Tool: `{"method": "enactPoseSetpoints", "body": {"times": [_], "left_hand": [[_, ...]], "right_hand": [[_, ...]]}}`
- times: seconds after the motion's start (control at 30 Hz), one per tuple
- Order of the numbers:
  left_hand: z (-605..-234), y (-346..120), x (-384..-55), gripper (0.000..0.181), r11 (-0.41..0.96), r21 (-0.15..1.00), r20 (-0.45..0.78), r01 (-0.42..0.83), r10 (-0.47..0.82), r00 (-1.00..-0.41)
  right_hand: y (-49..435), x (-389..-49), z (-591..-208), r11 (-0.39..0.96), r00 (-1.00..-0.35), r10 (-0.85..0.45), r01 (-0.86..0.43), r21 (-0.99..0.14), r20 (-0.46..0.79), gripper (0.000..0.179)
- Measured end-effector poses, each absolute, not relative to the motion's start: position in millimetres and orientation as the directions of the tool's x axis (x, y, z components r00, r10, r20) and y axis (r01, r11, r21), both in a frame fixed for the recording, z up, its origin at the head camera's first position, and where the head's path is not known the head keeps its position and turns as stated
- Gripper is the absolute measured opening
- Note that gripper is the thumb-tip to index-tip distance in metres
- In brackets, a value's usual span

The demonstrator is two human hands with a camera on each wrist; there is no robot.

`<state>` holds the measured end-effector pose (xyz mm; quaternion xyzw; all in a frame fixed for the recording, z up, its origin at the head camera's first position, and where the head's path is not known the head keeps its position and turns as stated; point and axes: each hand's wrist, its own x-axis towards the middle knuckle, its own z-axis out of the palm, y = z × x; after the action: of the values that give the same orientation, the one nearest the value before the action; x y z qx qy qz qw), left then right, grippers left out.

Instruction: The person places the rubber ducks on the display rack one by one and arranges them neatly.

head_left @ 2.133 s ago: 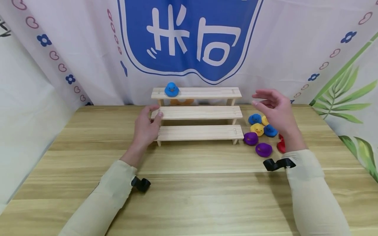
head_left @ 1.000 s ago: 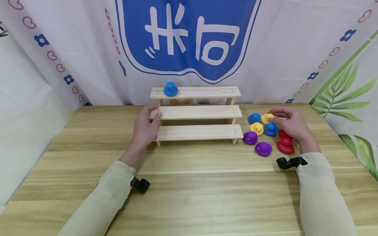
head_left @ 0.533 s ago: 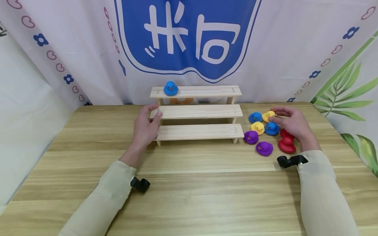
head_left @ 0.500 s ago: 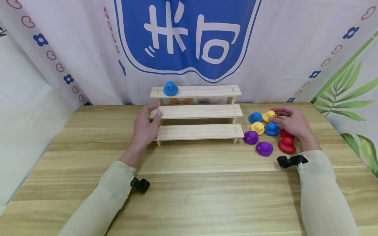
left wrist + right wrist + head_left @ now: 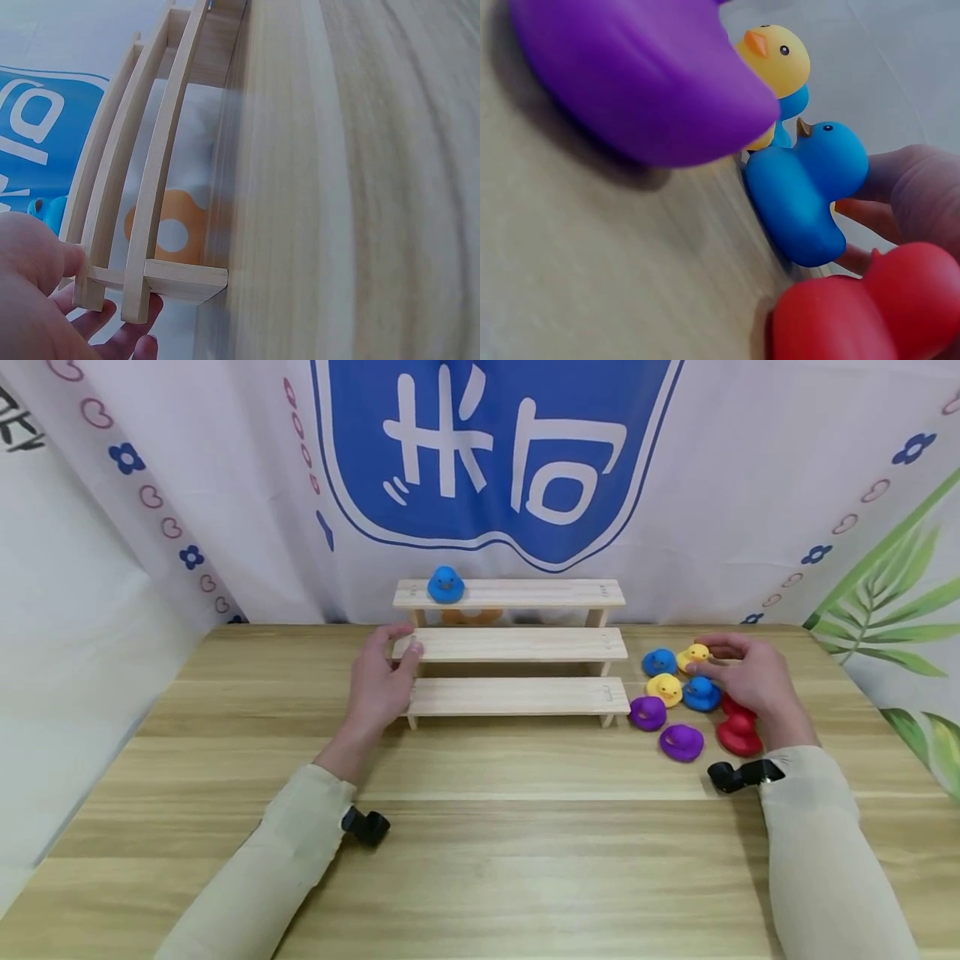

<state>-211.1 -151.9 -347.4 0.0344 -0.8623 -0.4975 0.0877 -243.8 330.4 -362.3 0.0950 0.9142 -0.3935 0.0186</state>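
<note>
A three-step wooden stand (image 5: 517, 697) stands at the back of the table. My left hand (image 5: 382, 677) grips its left end, the thumb on the middle board and the fingers curled underneath, as the left wrist view shows. One blue rubber duck (image 5: 446, 586) sits on the top board near its left end. Right of the stand, my right hand (image 5: 753, 677) pinches the rear yellow rubber duck (image 5: 696, 653) between thumb and fingers, at table level. In the right wrist view a blue duck (image 5: 802, 195) mostly hides that grip.
Around the right hand lie another yellow duck (image 5: 664, 690), blue ducks (image 5: 659, 662), purple ducks (image 5: 682, 742) and red ducks (image 5: 738, 733). A printed white curtain (image 5: 712, 468) hangs close behind the stand. Bare wooden tabletop (image 5: 480, 843) stretches in front.
My right hand has come down from above the ducks onto the rear yellow one and now pinches it. The left hand keeps its grip on the stand. The head view shifts slightly.
</note>
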Motion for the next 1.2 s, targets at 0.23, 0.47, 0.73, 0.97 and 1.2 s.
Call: {"method": "enactPoseSetpoints", "body": {"times": [0.23,0.47,0.73,0.97,1.2], "left_hand": [[-347,-149,-211,0.043,0.499,0.867,0.098,0.016,-0.138,-0.986],[-349,-149,-211,0.044,0.503,0.864,0.09,0.013,-0.128,-0.988],[-347,-151,-211,0.043,0.509,0.861,0.098,0.012,-0.142,-0.985],[-346,-151,-210,0.043,0.507,0.862,0.092,0.003,-0.151,-0.984],[-346,-151,-210,0.043,0.499,0.867,0.095,0.004,-0.158,-0.983]], "right_hand": [[334,-241,-364,0.734,-0.986,0.153,0.158,-0.661,-0.065,0.065],[333,-237,-364,0.75,-0.988,0.139,0.148,-0.645,-0.066,0.063],[329,-236,-358,0.745,-0.99,0.131,0.13,-0.654,-0.047,0.071],[320,-238,-342,0.756,-0.994,0.105,0.06,-0.652,0.031,0.069],[307,-237,-326,0.734,-0.992,0.109,0.034,-0.678,0.068,0.066]]}}
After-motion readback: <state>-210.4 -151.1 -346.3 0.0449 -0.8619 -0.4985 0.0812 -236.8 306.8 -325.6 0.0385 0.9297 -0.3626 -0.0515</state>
